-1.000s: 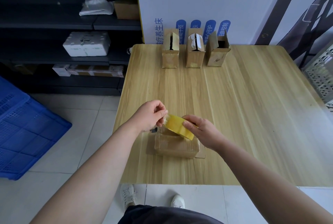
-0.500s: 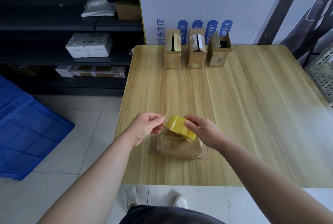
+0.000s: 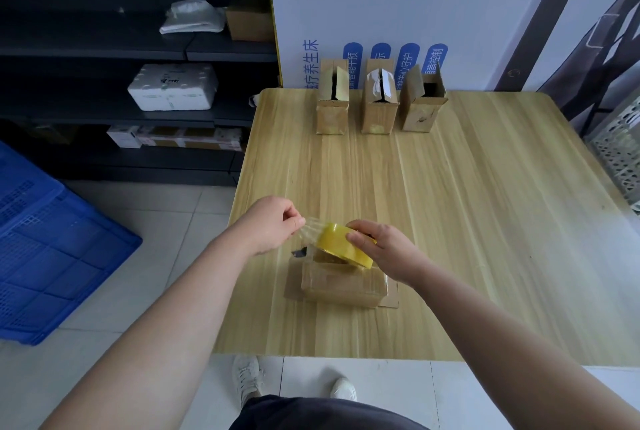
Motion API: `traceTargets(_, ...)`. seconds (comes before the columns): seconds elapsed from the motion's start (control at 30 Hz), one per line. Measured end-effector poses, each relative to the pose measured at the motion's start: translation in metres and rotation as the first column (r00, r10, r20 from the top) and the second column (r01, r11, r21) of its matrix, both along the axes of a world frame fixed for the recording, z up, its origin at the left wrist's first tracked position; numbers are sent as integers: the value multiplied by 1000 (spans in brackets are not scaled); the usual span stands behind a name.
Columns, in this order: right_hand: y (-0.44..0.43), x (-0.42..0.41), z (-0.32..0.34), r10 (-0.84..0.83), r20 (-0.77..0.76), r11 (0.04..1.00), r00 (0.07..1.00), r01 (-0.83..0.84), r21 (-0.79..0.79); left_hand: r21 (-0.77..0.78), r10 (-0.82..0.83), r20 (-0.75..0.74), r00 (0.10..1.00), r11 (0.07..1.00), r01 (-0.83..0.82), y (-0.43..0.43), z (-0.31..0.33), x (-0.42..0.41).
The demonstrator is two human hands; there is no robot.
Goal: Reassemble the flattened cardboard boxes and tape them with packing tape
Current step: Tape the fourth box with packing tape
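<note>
Low centre of frame, cardboard box (image 3: 341, 286) lies on wooden table (image 3: 485, 222) w/ yellow tape roll (image 3: 341, 246) just above it, right hand (image 3: 384, 249) fingers curled on roll, left hand (image 3: 270, 229) pinching tape end (image 3: 310, 227); three upright boxes (image 3: 379, 100) at upper centre.

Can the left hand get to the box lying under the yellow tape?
Probably yes. The box lies close to the left hand, with only the stretched tape strip between. But that hand is pinching the strip's end, so it must let go first.
</note>
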State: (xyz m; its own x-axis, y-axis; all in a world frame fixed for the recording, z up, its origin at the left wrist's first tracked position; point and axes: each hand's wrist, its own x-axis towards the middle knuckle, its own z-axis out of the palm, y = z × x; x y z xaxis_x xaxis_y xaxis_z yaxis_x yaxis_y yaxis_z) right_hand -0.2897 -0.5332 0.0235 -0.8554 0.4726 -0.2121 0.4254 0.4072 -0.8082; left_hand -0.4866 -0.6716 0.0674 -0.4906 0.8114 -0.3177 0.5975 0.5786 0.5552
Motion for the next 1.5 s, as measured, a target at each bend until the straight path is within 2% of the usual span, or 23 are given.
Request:
traceTargets(0.03,0,0,0,3,3,1000,1000,-3,8,-43,11,74,997,999,-8,-1,-4,3)
traceTargets(0.07,0,0,0,4,5,1000,1000,-4,15,-50,67,216,974,997,-57,-4,-8,7)
traceTargets(0.1,0,-1,-1,-1,5,1000,1000,1,20,-24,143,400,905,989,-146,-7,-12,11)
traceTargets(0.17,3,-3,-1,-44,-3,999,999,44,-1,60,227,719,656,921,-384,-10,-19,19)
traceTargets(0.2,5,-4,-1,-81,-11,997,997,80,-23,76,238,820,520,856,-512,-12,-23,22)
traceTargets(0.27,9,-8,1,-150,-31,987,988,148,-61,27,254,912,322,747,-665,-13,-34,32)
traceTargets(0.3,9,-10,1,-172,-36,983,984,169,-70,-3,266,918,295,747,-665,-14,-40,39)
traceTargets(0.37,9,-14,5,-183,-47,980,982,179,-83,-56,326,862,387,821,-568,-15,-50,56)
traceTargets(0.43,8,-16,10,-163,-61,983,985,157,-95,-102,373,799,471,857,-506,-16,-58,63)
traceTargets(0.57,4,-9,11,-81,-42,979,996,72,-190,-76,349,796,495,869,-489,-16,-63,58)
traceTargets(0.67,1,1,3,-34,22,989,999,37,-143,-60,341,832,438,839,-540,-18,-66,59)
traceTargets(0.77,1,2,1,-30,19,992,999,32,-123,-77,333,898,287,762,-643,-21,-71,57)
traceTargets(0.83,2,0,2,-11,23,995,1000,13,-103,-55,296,914,278,768,-638,-22,-74,55)
traceTargets(0.9,1,-1,3,14,23,996,1000,-12,-83,2,266,906,330,777,-630,-23,-75,55)
traceTargets(1.0,-1,-5,3,38,34,998,999,-37,-50,62,293,869,398,734,-676,-21,-81,58)
traceTargets(1.13,-3,-18,7,-68,55,990,996,61,124,89,391,804,448,665,-741,-22,-91,65)
traceTargets(1.2,1,-21,13,-115,81,974,990,97,203,142,400,748,530,684,-715,-24,-93,69)
traceTargets(1.33,4,-13,19,-90,202,958,975,29,285,231,365,640,676,748,-622,-20,-92,71)
traceTargets(1.4,4,-9,21,-73,237,964,969,7,267,253,350,599,720,771,-585,-19,-91,71)
traceTargets(1.5,2,-3,21,-56,250,982,967,7,191,256,367,569,736,771,-583,-22,-94,68)
